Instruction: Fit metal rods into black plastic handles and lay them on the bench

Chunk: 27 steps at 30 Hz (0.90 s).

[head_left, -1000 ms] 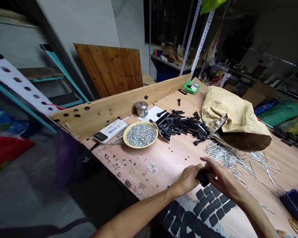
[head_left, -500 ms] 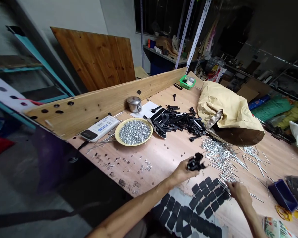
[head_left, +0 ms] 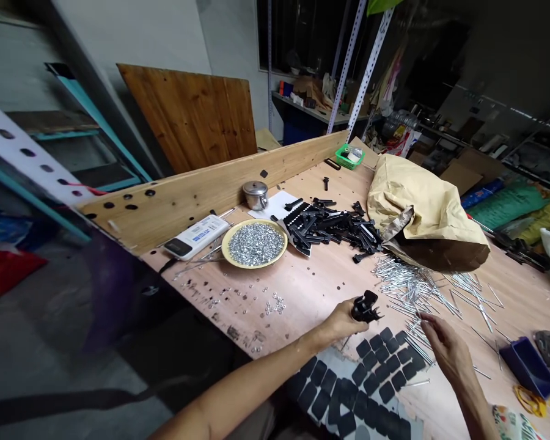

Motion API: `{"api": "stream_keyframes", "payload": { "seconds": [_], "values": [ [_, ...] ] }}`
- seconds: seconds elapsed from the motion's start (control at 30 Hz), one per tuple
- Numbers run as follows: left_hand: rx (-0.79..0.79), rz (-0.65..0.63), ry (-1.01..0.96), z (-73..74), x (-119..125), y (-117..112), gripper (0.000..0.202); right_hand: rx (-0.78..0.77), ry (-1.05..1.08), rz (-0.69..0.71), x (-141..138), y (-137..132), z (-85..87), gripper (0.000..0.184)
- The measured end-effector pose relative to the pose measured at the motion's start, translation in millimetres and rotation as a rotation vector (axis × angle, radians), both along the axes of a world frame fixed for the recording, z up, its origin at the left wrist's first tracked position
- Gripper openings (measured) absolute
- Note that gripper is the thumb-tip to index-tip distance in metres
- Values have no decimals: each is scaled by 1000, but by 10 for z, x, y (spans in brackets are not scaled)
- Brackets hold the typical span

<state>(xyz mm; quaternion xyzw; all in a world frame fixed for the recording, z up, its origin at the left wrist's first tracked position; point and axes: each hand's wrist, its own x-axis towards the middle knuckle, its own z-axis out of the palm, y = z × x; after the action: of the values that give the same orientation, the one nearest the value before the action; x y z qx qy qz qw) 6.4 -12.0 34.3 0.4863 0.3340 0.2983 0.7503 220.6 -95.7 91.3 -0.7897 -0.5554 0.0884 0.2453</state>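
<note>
My left hand (head_left: 346,321) is closed around a bunch of black plastic parts (head_left: 365,307), held just above the table; how many is hidden. My right hand (head_left: 447,345) is over the near edge of a heap of thin metal rods (head_left: 406,284). Its thumb and forefinger are pinched together, and a thin rod seems to stick out at their tips. Between and below the hands lie rows of black rounded-square pads (head_left: 371,384) on a grey sheet. One loose rod (head_left: 416,384) rests beside the pads. A pile of black plastic parts (head_left: 332,223) lies farther back.
A yellow dish (head_left: 227,260) full of small metal nuts stands left, with loose nuts (head_left: 275,304) before it. Behind are a white scale-like device (head_left: 199,235) and a lidded metal pot (head_left: 255,197). A brown paper sack (head_left: 421,201) and a blue bin (head_left: 529,366) are on the right.
My right hand has lifted a little from the rods, its fingers moving away from me. My left hand still grips the black parts, now turned slightly. The view has shifted slightly left.
</note>
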Motion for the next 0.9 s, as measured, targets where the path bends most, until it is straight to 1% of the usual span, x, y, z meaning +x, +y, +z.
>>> {"api": "stream_keyframes", "payload": {
  "seconds": [0.03, 0.1, 0.17, 0.2, 0.3, 0.4, 0.47, 0.53, 0.6, 0.7, 0.73, 0.8, 0.83, 0.9],
  "values": [
    [63, 2, 23, -14, -2, 3, 33, 53, -22, 97, -123, 9, 125, 40],
    [198, 10, 113, -30, -7, 13, 33, 67, -80, 265, -369, 34, 361, 38],
    [313, 6, 254, -27, -14, 20, 33, 56, -157, 402, -579, 67, 536, 38],
    [356, -5, 324, -20, -17, 21, 33, 55, -211, 462, -663, 86, 593, 39],
    [414, -57, 470, 18, -24, 10, 35, 50, -456, 573, -822, 157, 670, 42],
    [442, -106, 530, 47, -30, -10, 39, -5, -696, 615, -887, 236, 705, 35],
    [464, -132, 553, 52, -36, -19, 41, -41, -781, 626, -906, 282, 744, 27],
    [474, -144, 567, 50, -41, -22, 41, -81, -806, 643, -915, 321, 781, 22],
    [478, -149, 570, 48, -39, -21, 40, -123, -767, 657, -919, 356, 781, 19],
    [478, -146, 541, 50, -28, -24, 38, -162, -567, 621, -935, 414, 690, 7],
    [475, -141, 515, 53, -26, -26, 38, -174, -477, 600, -946, 435, 649, 10],
    [455, -129, 446, 62, -30, -29, 36, -194, -301, 569, -969, 469, 589, 24],
    [434, -118, 395, 69, -39, -29, 34, -180, -227, 558, -974, 477, 578, 31],
    [345, -96, 226, 88, -66, -23, 32, -77, -117, 502, -953, 464, 586, 48]
  ]
}}
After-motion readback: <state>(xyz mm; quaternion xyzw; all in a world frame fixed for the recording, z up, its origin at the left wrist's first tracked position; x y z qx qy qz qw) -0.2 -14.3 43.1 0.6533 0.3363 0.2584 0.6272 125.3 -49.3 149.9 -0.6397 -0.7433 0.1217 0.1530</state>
